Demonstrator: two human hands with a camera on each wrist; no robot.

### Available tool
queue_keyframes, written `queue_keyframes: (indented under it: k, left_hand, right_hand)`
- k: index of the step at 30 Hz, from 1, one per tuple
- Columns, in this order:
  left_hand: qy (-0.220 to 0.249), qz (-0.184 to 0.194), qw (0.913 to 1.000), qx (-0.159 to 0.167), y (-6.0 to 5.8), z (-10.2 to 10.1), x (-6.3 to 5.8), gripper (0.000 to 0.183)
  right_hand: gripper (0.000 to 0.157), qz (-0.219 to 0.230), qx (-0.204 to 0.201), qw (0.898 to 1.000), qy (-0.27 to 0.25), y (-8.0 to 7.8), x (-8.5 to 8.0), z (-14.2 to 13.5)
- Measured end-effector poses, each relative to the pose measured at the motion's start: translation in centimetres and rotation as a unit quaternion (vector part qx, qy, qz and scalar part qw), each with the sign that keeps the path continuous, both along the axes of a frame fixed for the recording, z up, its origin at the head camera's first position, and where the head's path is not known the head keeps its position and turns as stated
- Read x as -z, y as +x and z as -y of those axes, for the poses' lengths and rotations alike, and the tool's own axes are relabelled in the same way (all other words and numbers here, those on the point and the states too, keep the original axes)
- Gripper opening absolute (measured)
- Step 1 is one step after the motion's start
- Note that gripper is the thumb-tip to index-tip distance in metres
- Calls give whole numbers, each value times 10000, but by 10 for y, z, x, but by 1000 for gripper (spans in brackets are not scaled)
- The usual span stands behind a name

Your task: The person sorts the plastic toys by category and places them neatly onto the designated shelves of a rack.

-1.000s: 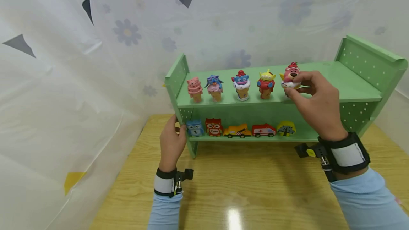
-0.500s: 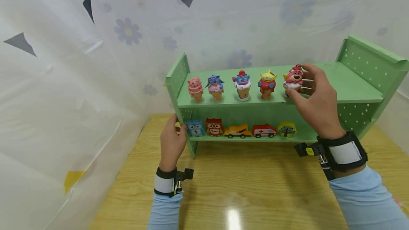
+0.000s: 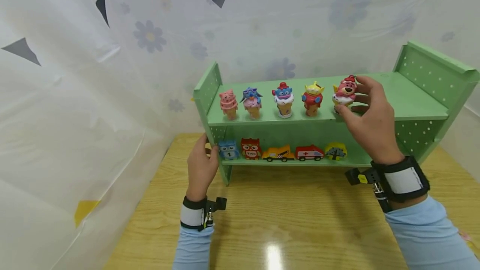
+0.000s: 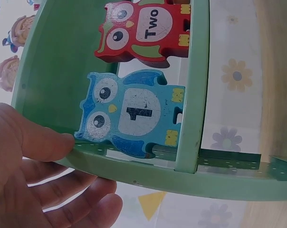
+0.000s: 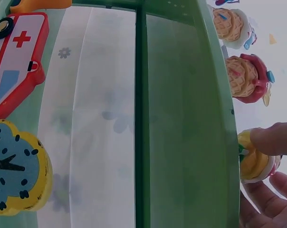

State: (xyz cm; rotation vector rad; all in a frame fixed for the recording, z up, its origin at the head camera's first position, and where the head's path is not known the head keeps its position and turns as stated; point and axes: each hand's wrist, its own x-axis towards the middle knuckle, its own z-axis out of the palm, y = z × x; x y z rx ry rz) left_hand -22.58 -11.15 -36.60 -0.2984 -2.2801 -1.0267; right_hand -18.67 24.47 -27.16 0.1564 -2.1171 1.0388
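In the head view my right hand (image 3: 373, 122) holds a pink bear ice-cream figurine (image 3: 345, 91) on the upper deck near its front edge. The thumb lies against its cone and the fingers are at its right side; the right wrist view shows the thumb on the cone (image 5: 255, 159). With thumb and fingers on either face, my left hand (image 3: 202, 170) grips the left end panel of the green toy shelf (image 3: 412, 95). Left of the bear stand a red-and-yellow alien figurine (image 3: 312, 99), a blue-faced one (image 3: 283, 100), a blue-eared one (image 3: 252, 103) and a pink one (image 3: 229, 104).
Along the lower shelf stand a blue owl (image 3: 228, 150), a red owl (image 3: 251, 149), an orange truck (image 3: 278, 153), a red-and-white ambulance (image 3: 309, 153) and a yellow tree piece (image 3: 336, 151). The shelf stands on a wooden table (image 3: 292, 211) before a patterned white curtain (image 3: 240, 32).
The bear figurine has shifted slightly right and leans a little. My right fingers have moved from its front to its right side. The left hand has stayed on the panel.
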Motion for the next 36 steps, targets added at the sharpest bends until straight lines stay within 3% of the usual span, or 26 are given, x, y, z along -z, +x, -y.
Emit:
queue_keyframes:
  k: [12, 18, 21, 26, 31, 34, 36]
  left_hand:
    - [-80, -180, 9998, 15, 0, 3, -1, 36]
    - [-75, -51, 9999, -99, 0, 4, -2, 36]
    - [-67, -31, 10000, -63, 0, 5, -1, 36]
    - [-35, -38, 10000, -81, 1, 6, -1, 35]
    - [-15, -28, 10000, -69, 2, 5, 1, 34]
    - [-2, -2, 10000, -40, 2, 4, 1, 34]
    - [-15, -9, 10000, -26, 1, 3, 1, 34]
  right_hand:
    - [63, -211, 12, 9997, -73, 11, 6, -4]
    - [52, -1110, 360, 9926, -342, 34, 20, -2]
    - [46, -1274, 622, 9892, -361, 55, 29, -10]
    - [42, -596, 1099, 9920, 154, 96, 53, -44]
    - [39, 538, 1739, 9828, 305, 123, 94, -96]
    - [42, 1314, 1640, 9760, 572, 133, 133, -130]
    - [43, 1444, 1386, 9774, 681, 138, 155, -146]
